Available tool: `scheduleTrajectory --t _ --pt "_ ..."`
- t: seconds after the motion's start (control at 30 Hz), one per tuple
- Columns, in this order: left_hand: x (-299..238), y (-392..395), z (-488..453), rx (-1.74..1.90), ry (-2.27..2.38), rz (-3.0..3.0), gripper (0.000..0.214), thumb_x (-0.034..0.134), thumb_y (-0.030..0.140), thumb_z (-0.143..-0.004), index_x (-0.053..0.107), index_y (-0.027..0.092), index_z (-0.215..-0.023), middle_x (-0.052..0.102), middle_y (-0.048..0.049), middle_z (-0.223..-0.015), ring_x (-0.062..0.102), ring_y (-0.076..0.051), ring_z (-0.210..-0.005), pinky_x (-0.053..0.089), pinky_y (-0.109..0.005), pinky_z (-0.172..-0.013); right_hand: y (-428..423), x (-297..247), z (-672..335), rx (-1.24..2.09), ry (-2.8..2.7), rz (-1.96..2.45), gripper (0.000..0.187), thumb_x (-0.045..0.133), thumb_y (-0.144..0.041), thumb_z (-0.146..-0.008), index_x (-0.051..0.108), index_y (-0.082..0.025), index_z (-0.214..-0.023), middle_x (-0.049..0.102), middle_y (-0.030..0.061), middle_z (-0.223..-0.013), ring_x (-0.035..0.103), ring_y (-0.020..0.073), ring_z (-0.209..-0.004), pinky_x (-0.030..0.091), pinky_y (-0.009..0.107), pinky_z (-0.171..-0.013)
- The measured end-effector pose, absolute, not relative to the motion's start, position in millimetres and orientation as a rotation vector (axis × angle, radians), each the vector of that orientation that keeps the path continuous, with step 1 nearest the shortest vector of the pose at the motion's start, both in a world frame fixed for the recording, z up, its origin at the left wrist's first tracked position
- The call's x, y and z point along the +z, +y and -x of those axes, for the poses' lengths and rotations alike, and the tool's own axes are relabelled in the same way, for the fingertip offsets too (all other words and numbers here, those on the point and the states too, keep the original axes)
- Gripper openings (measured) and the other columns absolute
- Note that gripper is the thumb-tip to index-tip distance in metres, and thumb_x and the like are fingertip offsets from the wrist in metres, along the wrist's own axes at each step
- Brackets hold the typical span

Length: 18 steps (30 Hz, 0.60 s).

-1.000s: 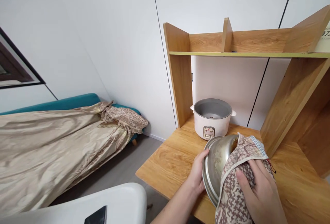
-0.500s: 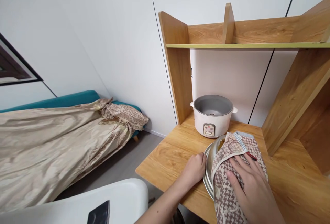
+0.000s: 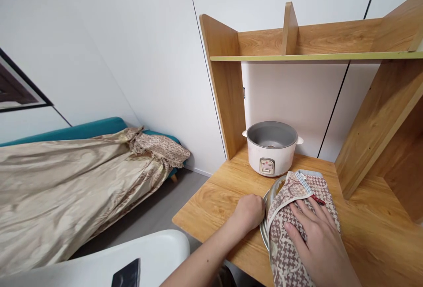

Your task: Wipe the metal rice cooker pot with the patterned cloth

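The metal pot (image 3: 271, 199) lay on the wooden desk (image 3: 214, 199), just in front of the rice cooker (image 3: 271, 148), and sat between the two hands. The left hand (image 3: 249, 212) gripped its left rim. The right hand (image 3: 315, 238), fingers spread flat, pressed the patterned cloth (image 3: 291, 251) down over its right side.

You have one view only, from the camera on your head: it looks forward and down, close over the light wooden desk (image 3: 214, 203), faces the white wall panels (image 3: 297, 97), and takes in the gold-draped teal sofa (image 3: 66, 168) at far left.
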State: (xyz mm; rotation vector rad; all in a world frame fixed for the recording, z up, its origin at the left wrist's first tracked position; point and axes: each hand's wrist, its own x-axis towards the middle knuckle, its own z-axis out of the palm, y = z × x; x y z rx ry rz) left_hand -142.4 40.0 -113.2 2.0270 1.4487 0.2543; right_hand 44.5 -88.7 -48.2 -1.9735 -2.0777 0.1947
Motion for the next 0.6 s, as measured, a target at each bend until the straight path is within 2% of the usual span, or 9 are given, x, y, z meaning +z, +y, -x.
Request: scheduleTrajectory --t 0.3,0.43,0.6 --pt "-99.7 90.2 124.1 0.584 1.289 -1.930 0.033 0.060 0.041 -0.094 0.063 0.020 -0.120 0.063 -0.0102 -0.126 0.062 -0.020 -0.111 0.054 -0.043 -0.095 -88.2 -48.1 -43.4 0.194 -2.132 2.003 0.064 0.022 -0.057 -0.101 0.054 -0.025 -0.146 0.044 -0.0016 -0.156 0.029 0.0355 -0.152 0.020 0.066 -0.124" --pt "-93.7 93.9 115.5 0.750 1.168 -1.877 0.037 0.059 0.045 -0.094 0.063 0.017 -0.118 0.064 -0.0098 -0.121 0.062 -0.021 -0.110 0.054 -0.045 -0.095 -87.4 -48.2 -44.0 0.167 -2.185 1.996 0.063 0.022 -0.054 -0.101 0.055 -0.024 -0.145 0.045 0.0011 -0.155 0.030 0.0374 -0.151 0.022 0.069 -0.122" --pt "-99.0 83.7 110.4 0.929 0.875 -1.823 0.039 0.054 0.050 -0.096 0.066 0.017 -0.112 0.065 -0.0103 -0.123 0.059 -0.023 -0.119 0.046 -0.051 -0.106 -86.1 -59.1 -45.2 0.032 -2.220 1.986 0.059 0.024 -0.051 -0.101 0.057 -0.026 -0.144 0.048 0.0040 -0.152 0.035 0.0395 -0.148 0.027 0.074 -0.117"
